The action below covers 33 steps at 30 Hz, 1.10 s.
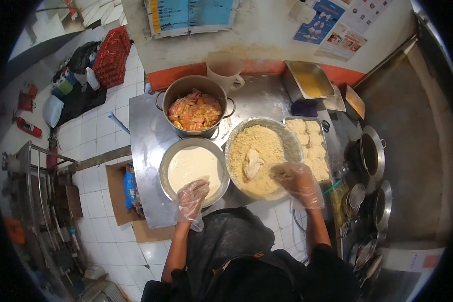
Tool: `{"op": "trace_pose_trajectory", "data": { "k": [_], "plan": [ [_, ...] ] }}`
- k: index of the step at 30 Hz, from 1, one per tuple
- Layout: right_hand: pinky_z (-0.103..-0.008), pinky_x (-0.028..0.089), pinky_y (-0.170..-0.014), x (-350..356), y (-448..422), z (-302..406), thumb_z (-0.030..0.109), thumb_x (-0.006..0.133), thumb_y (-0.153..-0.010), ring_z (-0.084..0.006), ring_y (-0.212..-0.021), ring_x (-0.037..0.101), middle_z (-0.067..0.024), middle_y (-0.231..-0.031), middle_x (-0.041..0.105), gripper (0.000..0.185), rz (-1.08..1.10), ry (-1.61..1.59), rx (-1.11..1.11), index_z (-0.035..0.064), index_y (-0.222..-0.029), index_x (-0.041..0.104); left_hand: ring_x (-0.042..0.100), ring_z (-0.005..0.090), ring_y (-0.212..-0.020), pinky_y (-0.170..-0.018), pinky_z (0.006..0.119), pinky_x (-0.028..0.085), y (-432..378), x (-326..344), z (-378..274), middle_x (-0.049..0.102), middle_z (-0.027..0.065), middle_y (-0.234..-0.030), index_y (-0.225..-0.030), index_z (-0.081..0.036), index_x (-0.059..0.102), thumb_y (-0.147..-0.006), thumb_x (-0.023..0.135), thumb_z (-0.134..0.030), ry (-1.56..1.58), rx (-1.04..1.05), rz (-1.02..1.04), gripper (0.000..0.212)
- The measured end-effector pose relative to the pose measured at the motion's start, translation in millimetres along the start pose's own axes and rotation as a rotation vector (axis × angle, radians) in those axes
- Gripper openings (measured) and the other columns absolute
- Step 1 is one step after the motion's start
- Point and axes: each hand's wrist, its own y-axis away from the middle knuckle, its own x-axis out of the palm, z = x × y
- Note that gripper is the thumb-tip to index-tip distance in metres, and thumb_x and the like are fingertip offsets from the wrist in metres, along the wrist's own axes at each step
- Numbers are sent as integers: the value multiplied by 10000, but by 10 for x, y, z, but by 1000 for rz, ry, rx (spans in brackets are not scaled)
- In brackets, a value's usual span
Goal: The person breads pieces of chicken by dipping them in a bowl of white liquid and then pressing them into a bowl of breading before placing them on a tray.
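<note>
My left hand (191, 198), in a clear plastic glove, is over the near rim of a metal bowl (164, 185) of pale liquid batter (192, 164). Its fingers are bent, and I see nothing held in them. My right hand (296, 183), gloved too and blurred, is over the right side of a wider metal bowl (295, 141). Crumbly, flour-like breading (258, 137) fills much of that bowl, and one coated piece of meat (252, 165) lies on it. Whether the right fingers hold anything is unclear.
Behind the batter stands a deep pot (164, 100) of raw seasoned meat (196, 110), beside a plastic jug (224, 70). Coated pieces fill a tray (328, 166) at right. A steel pan (292, 88) holds yellow liquid. Woks (384, 205) and strainers (356, 194) sit further right.
</note>
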Motion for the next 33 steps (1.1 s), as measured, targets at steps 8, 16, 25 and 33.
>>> {"op": "trace_pose_trajectory", "data": {
  "k": [8,16,25,33],
  "plan": [
    [-394,527,-851,1069,-107,-2223,456,572,-956,-261,-1019,661,-177,-1206,673,519,25,-62,187,43,-1262,639,583,334,-1199,-997,372,488,-804,946,23,555,252,-1336,-1346,49,494,-932,631,-310,-181,99,292,565],
    [-395,484,-929,1769,-622,-2433,478,512,-973,-277,-1110,620,-189,-1243,649,544,-54,-136,277,44,-1281,622,548,454,-1200,-1042,464,414,-1640,1909,406,558,303,-1311,-1329,77,508,-890,475,-673,-712,-113,137,869],
    [-395,435,-1018,1222,-719,-2193,503,443,-992,-294,-1213,573,-203,-1284,623,575,283,-185,391,46,-1303,603,563,457,-1172,-999,499,434,-2010,1736,895,586,324,-1237,-1303,-8,557,-931,395,-656,-698,-47,221,765],
    [-375,252,-1192,1766,-496,-2577,243,342,-1039,-283,-1398,392,-147,-1520,412,460,188,-176,132,96,-1463,442,562,454,-1176,-997,486,438,-1960,1686,594,594,308,-1235,-1312,-33,555,-932,367,-676,-578,-142,223,771]
  ]
}}
